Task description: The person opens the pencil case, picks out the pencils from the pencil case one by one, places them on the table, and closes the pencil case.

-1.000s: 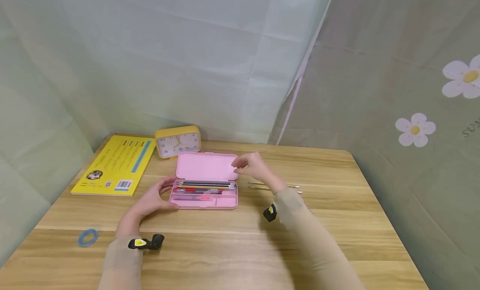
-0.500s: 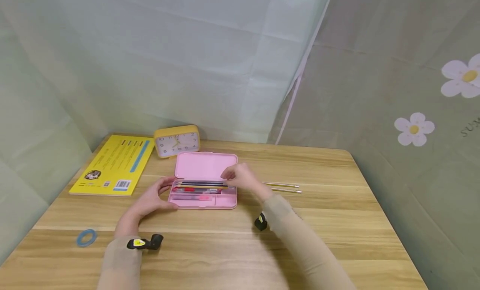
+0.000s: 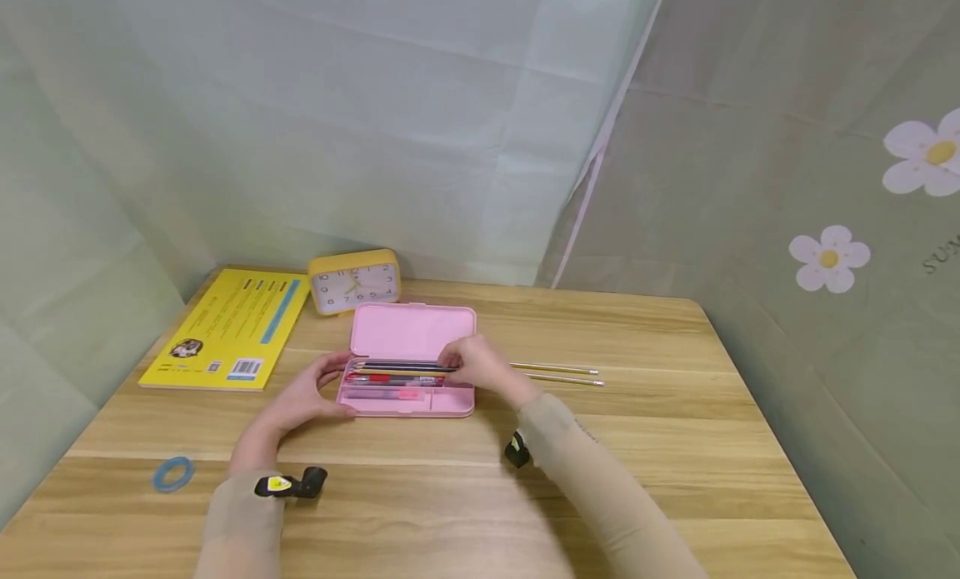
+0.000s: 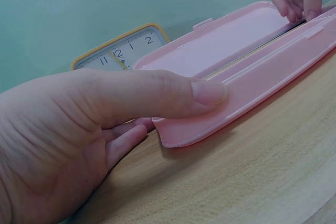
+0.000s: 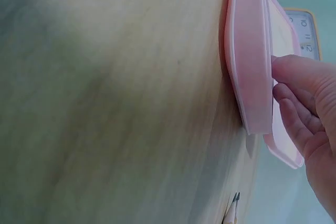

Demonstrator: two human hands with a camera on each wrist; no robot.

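Note:
A pink pencil case (image 3: 405,329) lies with its lid raised in the head view. Several pencils (image 3: 397,366), a red-and-grey pen (image 3: 375,379) and a pen with a pink end (image 3: 386,394) lie in its compartments. My left hand (image 3: 300,396) holds the case's left end; in the left wrist view its thumb (image 4: 207,92) presses the front wall. At the right end, my right hand (image 3: 480,366) reaches in, thumb and fingertips around the pencils' ends, which it partly hides. The right wrist view shows its fingertips behind the case's end wall (image 5: 252,66).
Two gold-coloured pencils (image 3: 562,380) lie right of the case, partly behind the right hand. A yellow alarm clock (image 3: 356,283) stands behind it. A yellow book (image 3: 225,329) lies at the left, and a blue ring (image 3: 173,474) lies near the left forearm.
My right hand has come down and left from beside the lid to the right ends of the pencils in the case. The left hand has stayed on the case.

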